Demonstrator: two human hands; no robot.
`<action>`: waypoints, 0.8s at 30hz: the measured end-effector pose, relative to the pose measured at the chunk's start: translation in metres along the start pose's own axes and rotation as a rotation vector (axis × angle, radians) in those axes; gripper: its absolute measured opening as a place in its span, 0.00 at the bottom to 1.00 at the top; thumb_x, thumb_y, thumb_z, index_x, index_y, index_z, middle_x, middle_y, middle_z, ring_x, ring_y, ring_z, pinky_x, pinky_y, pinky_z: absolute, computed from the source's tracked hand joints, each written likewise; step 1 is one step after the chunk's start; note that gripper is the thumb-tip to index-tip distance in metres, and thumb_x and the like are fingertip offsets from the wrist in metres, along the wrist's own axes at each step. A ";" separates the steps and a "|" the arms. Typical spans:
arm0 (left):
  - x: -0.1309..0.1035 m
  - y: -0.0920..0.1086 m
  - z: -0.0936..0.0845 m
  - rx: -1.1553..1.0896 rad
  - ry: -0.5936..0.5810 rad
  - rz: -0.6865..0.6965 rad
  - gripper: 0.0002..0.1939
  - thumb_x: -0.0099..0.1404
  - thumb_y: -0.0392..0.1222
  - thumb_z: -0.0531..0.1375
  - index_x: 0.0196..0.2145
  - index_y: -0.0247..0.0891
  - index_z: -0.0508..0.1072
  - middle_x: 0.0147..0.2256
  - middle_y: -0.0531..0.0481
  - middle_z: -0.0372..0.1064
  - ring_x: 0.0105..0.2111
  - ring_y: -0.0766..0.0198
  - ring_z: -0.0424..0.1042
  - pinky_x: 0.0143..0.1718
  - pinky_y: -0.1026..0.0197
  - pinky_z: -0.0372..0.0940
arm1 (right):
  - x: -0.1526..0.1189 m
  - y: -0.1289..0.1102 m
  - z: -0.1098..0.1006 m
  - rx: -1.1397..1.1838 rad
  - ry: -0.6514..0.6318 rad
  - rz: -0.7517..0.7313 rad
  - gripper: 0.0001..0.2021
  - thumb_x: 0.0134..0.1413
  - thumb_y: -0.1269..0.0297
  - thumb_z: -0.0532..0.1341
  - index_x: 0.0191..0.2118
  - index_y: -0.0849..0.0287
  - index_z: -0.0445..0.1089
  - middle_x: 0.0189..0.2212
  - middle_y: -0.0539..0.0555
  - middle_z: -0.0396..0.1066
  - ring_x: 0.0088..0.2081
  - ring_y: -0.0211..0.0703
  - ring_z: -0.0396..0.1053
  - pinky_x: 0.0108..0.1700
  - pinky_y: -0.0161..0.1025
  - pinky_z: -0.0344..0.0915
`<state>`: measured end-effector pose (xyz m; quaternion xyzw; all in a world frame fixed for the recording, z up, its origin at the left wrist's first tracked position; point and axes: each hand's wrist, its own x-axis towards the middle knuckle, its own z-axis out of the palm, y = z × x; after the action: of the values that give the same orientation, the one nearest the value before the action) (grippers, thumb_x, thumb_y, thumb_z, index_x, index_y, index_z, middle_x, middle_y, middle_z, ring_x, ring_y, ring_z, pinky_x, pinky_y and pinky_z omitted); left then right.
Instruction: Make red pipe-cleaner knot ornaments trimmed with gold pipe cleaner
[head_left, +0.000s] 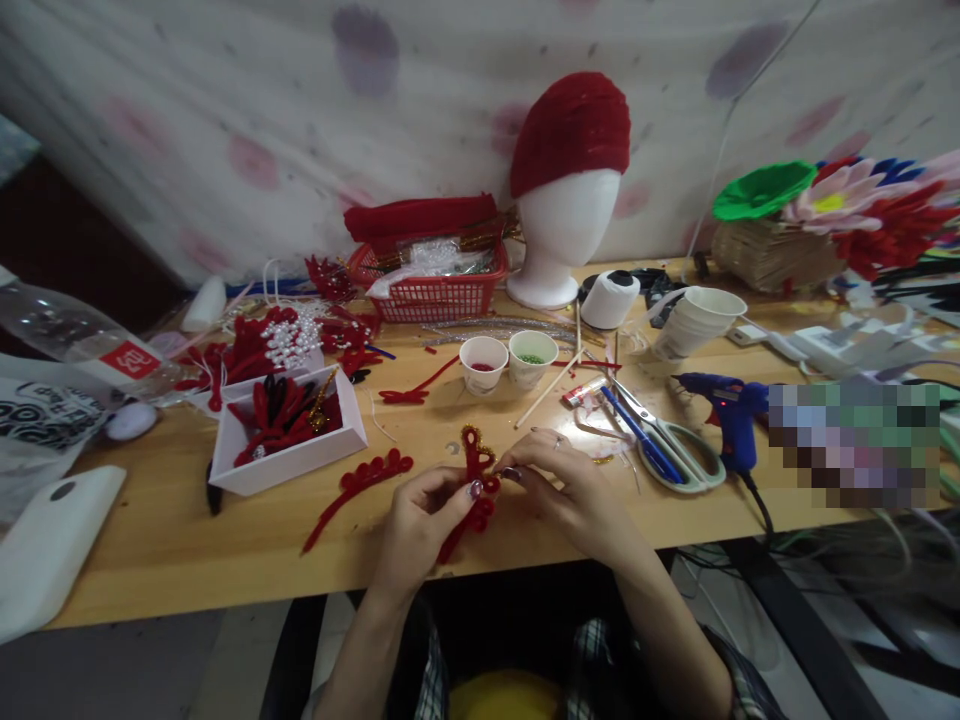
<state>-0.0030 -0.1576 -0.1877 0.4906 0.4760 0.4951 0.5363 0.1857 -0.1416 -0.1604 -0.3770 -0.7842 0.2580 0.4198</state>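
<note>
Near the table's front edge, my left hand (429, 512) pinches a red fuzzy looped ornament (475, 460) between thumb and fingers. Gold beaded trim runs along the loops at its top, and red coils hang below my thumb. From the other side my right hand (574, 487) has its thumb and forefinger closed at the ornament's gold-trimmed edge; whether a separate bit of trim is between them is too small to tell. Left of my hands a similar red curled piece (371, 470) lies flat on the table.
A white box (289, 465) of red pieces stands left. Behind are paper cups of red beads (484, 365) and green beads (532, 360), a red basket (435, 297) and a foam head (562, 225). Scissors (686, 450), a blue pen (637, 435) and a blue glue gun (731, 410) are right.
</note>
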 end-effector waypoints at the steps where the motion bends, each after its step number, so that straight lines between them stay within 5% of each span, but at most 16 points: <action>1: 0.000 0.000 0.000 -0.017 -0.003 -0.010 0.07 0.59 0.42 0.66 0.33 0.37 0.83 0.31 0.47 0.80 0.31 0.60 0.77 0.34 0.62 0.70 | 0.000 -0.001 0.000 0.006 0.005 0.003 0.10 0.66 0.72 0.55 0.40 0.56 0.74 0.33 0.52 0.75 0.36 0.42 0.71 0.39 0.39 0.65; 7: 0.000 -0.005 0.003 -0.081 0.007 -0.031 0.07 0.59 0.43 0.67 0.34 0.38 0.83 0.32 0.49 0.80 0.34 0.62 0.76 0.37 0.66 0.69 | 0.000 -0.005 0.000 -0.010 0.008 -0.009 0.10 0.66 0.74 0.56 0.40 0.55 0.73 0.32 0.52 0.74 0.36 0.41 0.70 0.40 0.39 0.64; 16: -0.003 -0.005 0.001 -0.137 -0.032 -0.101 0.12 0.59 0.47 0.67 0.28 0.34 0.80 0.23 0.50 0.75 0.21 0.67 0.70 0.23 0.67 0.65 | 0.001 -0.004 0.004 -0.069 0.015 -0.054 0.10 0.66 0.74 0.54 0.38 0.56 0.71 0.30 0.51 0.73 0.34 0.41 0.68 0.41 0.40 0.62; 24: -0.003 -0.005 0.003 -0.148 0.080 -0.074 0.09 0.59 0.43 0.67 0.27 0.35 0.77 0.23 0.54 0.72 0.23 0.69 0.68 0.26 0.69 0.65 | -0.007 -0.008 0.008 -0.319 0.107 -0.075 0.05 0.64 0.70 0.60 0.41 0.53 0.73 0.32 0.47 0.77 0.34 0.40 0.73 0.57 0.50 0.55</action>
<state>-0.0002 -0.1606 -0.1924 0.4114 0.4772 0.5279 0.5695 0.1783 -0.1526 -0.1614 -0.4225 -0.8054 0.0942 0.4050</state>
